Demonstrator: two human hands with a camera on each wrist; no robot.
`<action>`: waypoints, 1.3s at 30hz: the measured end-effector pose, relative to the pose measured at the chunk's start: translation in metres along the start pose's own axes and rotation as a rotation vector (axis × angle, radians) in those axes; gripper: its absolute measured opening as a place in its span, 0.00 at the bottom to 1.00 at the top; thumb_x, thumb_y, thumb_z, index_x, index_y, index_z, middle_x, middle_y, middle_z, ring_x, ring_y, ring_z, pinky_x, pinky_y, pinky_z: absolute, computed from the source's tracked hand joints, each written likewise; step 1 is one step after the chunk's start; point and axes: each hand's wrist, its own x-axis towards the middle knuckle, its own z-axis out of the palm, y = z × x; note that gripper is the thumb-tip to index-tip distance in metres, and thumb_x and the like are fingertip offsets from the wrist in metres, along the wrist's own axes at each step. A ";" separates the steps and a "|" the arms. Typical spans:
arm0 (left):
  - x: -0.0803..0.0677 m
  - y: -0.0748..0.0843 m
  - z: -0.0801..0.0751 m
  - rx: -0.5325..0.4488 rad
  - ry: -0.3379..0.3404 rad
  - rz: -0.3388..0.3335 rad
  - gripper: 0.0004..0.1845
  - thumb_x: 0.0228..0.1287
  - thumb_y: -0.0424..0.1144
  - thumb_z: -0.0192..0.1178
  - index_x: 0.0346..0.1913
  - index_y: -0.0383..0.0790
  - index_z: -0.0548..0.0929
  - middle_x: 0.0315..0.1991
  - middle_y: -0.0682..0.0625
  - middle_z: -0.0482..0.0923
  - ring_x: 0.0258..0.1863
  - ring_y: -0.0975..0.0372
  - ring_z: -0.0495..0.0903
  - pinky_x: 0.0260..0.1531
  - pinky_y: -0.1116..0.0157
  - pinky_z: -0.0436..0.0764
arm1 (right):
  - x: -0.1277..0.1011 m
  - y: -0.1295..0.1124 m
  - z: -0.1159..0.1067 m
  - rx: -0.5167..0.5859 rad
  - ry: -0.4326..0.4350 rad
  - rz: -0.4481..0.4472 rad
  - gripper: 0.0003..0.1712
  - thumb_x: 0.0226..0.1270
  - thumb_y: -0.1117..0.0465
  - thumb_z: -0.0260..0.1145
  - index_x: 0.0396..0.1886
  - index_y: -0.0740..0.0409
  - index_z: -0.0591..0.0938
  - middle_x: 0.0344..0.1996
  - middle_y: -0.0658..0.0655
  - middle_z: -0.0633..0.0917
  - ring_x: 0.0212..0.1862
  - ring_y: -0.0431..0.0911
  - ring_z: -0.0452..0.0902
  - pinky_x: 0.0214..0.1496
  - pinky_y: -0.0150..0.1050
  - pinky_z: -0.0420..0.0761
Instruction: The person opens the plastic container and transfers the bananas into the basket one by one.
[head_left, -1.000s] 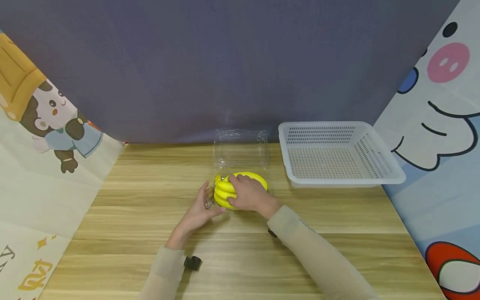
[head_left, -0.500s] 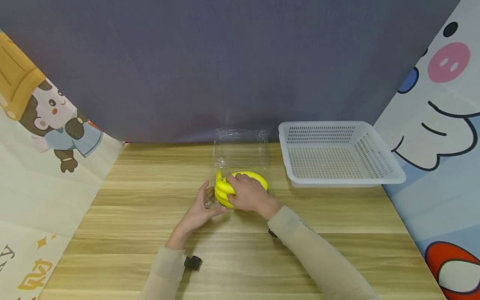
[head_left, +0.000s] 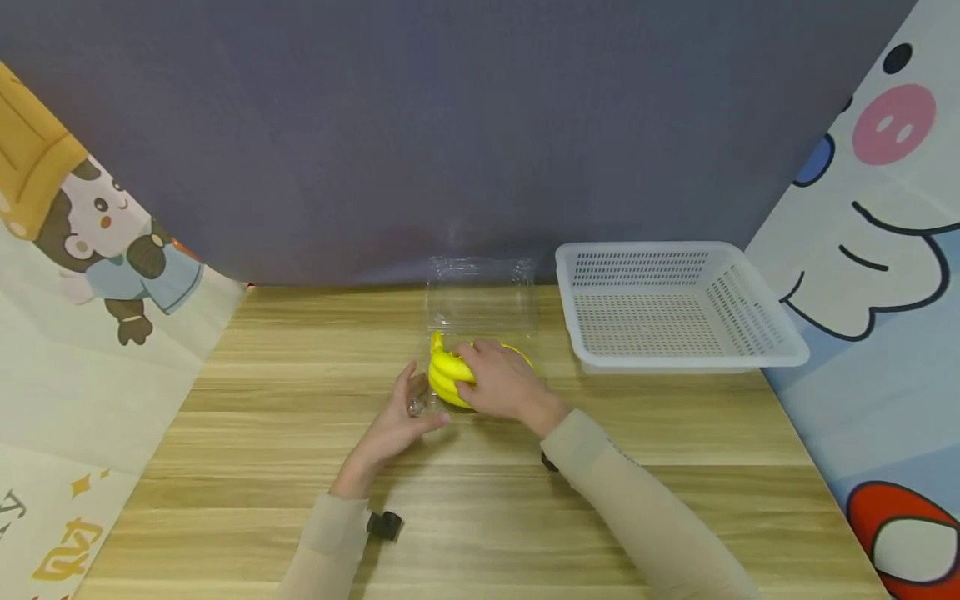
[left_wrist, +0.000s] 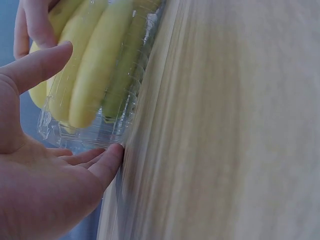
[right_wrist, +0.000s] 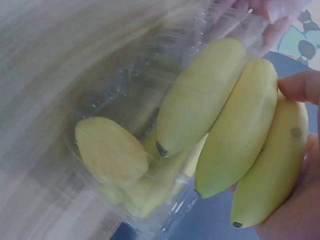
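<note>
My right hand [head_left: 504,382] grips a bunch of yellow bananas [head_left: 448,377], thumb and fingers around its upper side. The bunch is tilted within the base of a clear plastic clamshell box [right_wrist: 132,82], its stem pointing up at the left. Below it in the right wrist view lie a rounded yellow fruit [right_wrist: 111,151] and other yellow shapes in the box. My left hand [head_left: 393,421] spans the box's left end, fingers nearly straight against the end wall. In the left wrist view its thumb [left_wrist: 47,62] overlaps the bananas' side of the box.
The box's clear lid [head_left: 480,296] stands raised at the back, near the dark blue backdrop [head_left: 465,142]. A white perforated basket [head_left: 682,363] stands at the back right of the wooden table [head_left: 322,333]. Cartoon-printed panels [head_left: 45,383] flank both sides.
The banana stem has turned upward and away from me, and the bunch has shifted slightly toward the back with my right hand. My left hand has barely moved.
</note>
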 end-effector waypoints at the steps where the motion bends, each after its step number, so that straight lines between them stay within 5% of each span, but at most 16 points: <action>1: 0.000 0.000 0.000 0.000 -0.003 0.001 0.63 0.60 0.44 0.75 0.82 0.46 0.36 0.80 0.37 0.49 0.78 0.45 0.53 0.74 0.41 0.56 | 0.000 0.000 -0.002 0.017 0.005 -0.002 0.27 0.68 0.46 0.65 0.64 0.50 0.76 0.38 0.49 0.79 0.34 0.41 0.72 0.32 0.35 0.75; 9: -0.002 -0.001 0.000 -0.004 -0.016 -0.008 0.61 0.61 0.44 0.74 0.82 0.49 0.36 0.80 0.37 0.49 0.78 0.42 0.52 0.73 0.37 0.56 | -0.002 0.005 -0.017 0.190 0.046 0.000 0.29 0.67 0.49 0.67 0.65 0.54 0.76 0.40 0.49 0.81 0.34 0.41 0.74 0.31 0.34 0.77; 18: -0.002 0.000 0.000 -0.002 -0.018 -0.009 0.61 0.62 0.41 0.73 0.82 0.46 0.35 0.81 0.36 0.47 0.78 0.42 0.50 0.73 0.39 0.56 | -0.004 0.011 -0.034 0.260 0.077 0.044 0.27 0.67 0.49 0.68 0.63 0.53 0.76 0.39 0.48 0.80 0.35 0.42 0.74 0.33 0.37 0.78; 27: -0.004 0.002 -0.001 0.027 -0.011 -0.003 0.62 0.60 0.43 0.74 0.82 0.46 0.36 0.80 0.37 0.49 0.77 0.42 0.53 0.73 0.39 0.56 | -0.008 0.020 -0.055 0.537 0.112 0.140 0.31 0.68 0.48 0.67 0.66 0.55 0.73 0.44 0.53 0.82 0.36 0.46 0.77 0.34 0.40 0.81; 39: -0.002 0.002 -0.002 0.018 -0.013 0.014 0.64 0.57 0.45 0.76 0.82 0.43 0.36 0.80 0.35 0.50 0.77 0.41 0.54 0.73 0.42 0.59 | -0.014 0.033 -0.082 0.677 0.191 0.212 0.27 0.70 0.50 0.67 0.64 0.51 0.71 0.48 0.58 0.82 0.40 0.51 0.77 0.39 0.44 0.80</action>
